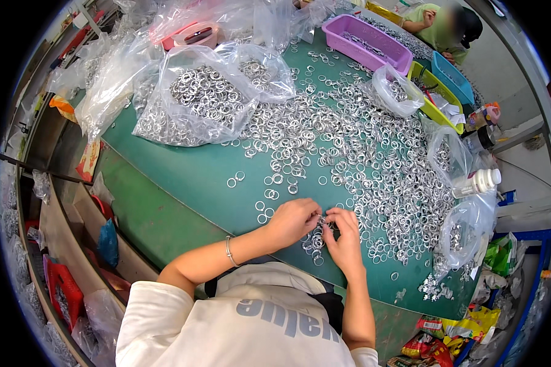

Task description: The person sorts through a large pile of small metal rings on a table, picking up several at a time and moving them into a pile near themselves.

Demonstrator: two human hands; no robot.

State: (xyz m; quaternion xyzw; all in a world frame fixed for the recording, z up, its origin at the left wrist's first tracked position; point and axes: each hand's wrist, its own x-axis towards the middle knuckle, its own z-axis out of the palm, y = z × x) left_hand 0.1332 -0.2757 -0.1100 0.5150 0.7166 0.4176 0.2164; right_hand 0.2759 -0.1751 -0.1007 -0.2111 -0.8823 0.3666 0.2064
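Close to the table's near edge, my left hand (pixel 292 221) and my right hand (pixel 344 240) meet fingertip to fingertip. Both pinch a small silver ring (pixel 322 218), partly covered by the fingers. Just below them lies a little cluster of silver rings (pixel 314 243). Beyond and to the right of my hands, a broad heap of loose rings (pixel 386 177) spreads over the green table (pixel 214 189). A few single rings (pixel 261 206) lie to the left of the heap, near my left hand.
Clear plastic bags of rings (pixel 208 95) stand at the far left. A purple basket (pixel 373 52), a yellow-green basket (pixel 441 109) and a blue basket (pixel 452 79) line the far right. A white bottle (pixel 479 182) lies at the right edge. Another person (pixel 438 27) sits across the table.
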